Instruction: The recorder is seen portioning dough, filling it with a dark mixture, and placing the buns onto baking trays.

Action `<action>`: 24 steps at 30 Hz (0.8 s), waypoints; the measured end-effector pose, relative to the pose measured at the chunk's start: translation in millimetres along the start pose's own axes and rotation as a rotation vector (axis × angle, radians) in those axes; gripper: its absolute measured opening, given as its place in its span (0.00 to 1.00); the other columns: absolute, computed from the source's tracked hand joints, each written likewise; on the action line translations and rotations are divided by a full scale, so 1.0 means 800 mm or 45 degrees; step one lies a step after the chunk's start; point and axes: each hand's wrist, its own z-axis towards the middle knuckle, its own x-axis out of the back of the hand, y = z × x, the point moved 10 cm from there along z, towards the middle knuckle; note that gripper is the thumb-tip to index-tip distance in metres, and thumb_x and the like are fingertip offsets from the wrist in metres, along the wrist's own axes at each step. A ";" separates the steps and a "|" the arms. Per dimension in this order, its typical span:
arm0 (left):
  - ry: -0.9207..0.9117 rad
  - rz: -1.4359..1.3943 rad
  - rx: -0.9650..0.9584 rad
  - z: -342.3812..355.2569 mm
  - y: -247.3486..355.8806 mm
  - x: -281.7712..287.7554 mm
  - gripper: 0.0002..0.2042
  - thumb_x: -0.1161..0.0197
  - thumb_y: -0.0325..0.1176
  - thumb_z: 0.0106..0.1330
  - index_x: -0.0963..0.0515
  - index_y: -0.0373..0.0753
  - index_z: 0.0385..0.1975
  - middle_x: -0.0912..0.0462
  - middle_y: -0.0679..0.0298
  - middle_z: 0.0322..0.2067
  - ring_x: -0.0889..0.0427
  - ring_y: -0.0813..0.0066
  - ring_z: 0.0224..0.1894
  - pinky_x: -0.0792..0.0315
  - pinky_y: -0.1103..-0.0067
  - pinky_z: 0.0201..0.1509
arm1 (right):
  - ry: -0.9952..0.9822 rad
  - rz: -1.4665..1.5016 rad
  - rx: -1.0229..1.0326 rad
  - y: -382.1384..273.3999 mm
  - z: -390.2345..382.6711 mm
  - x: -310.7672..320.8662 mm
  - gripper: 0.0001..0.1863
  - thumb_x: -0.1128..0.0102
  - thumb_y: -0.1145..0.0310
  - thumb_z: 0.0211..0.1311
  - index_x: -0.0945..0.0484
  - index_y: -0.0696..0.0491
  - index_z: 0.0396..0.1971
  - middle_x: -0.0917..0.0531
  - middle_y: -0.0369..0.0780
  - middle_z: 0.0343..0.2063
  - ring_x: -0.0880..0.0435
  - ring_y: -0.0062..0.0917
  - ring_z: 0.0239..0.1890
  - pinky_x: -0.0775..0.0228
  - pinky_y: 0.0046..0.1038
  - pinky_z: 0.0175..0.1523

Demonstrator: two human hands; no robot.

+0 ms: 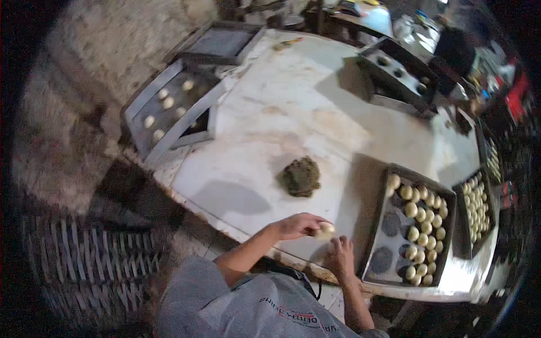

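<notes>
Scanning from afar, I see dough balls (168, 103) on a metal tray (149, 107) at upper left. At lower centre, the left hand (300, 226) pinches a pale dough ball (325, 231), near a brown mound (301, 177). I'd judge light, even fingertip pressure best, sparing the dough from tearing. The grey shirt (242, 307) bears printed lettering, which I leave uncopied. The right hand (340, 258) bends just beside; whether it grips anything, I cannot tell. A fuller baking tray (394, 241) sits lower right.

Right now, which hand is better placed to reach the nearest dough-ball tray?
Right, I'd say: the right hand is closer to the tray, while the left hand grips a dough ball farther off.
</notes>
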 end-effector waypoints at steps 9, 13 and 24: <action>-0.051 -0.299 -0.683 -0.223 0.062 0.193 0.26 0.46 0.41 0.60 0.38 0.28 0.53 0.30 0.57 0.50 0.31 0.71 0.52 0.41 0.76 0.59 | -0.516 1.725 -0.054 -0.224 0.164 -0.002 0.28 0.37 0.67 0.48 0.34 0.61 0.49 0.25 0.43 0.44 0.26 0.30 0.46 0.35 0.31 0.53; 0.234 0.163 -0.411 -0.276 0.081 0.280 0.26 0.41 0.39 0.58 0.37 0.31 0.53 0.28 0.60 0.47 0.31 0.75 0.50 0.39 0.79 0.56 | -0.650 1.479 0.195 -0.452 0.305 -0.038 0.37 0.33 0.54 0.43 0.35 0.61 0.50 0.26 0.43 0.46 0.26 0.29 0.47 0.34 0.31 0.53; 0.355 -0.078 -0.588 -0.430 0.106 0.394 0.23 0.39 0.28 0.54 0.34 0.34 0.52 0.27 0.62 0.44 0.30 0.75 0.48 0.38 0.79 0.54 | -0.191 -0.021 1.103 -0.951 0.628 -0.324 0.26 0.43 0.67 0.50 0.35 0.53 0.52 0.35 0.48 0.53 0.32 0.42 0.51 0.35 0.34 0.51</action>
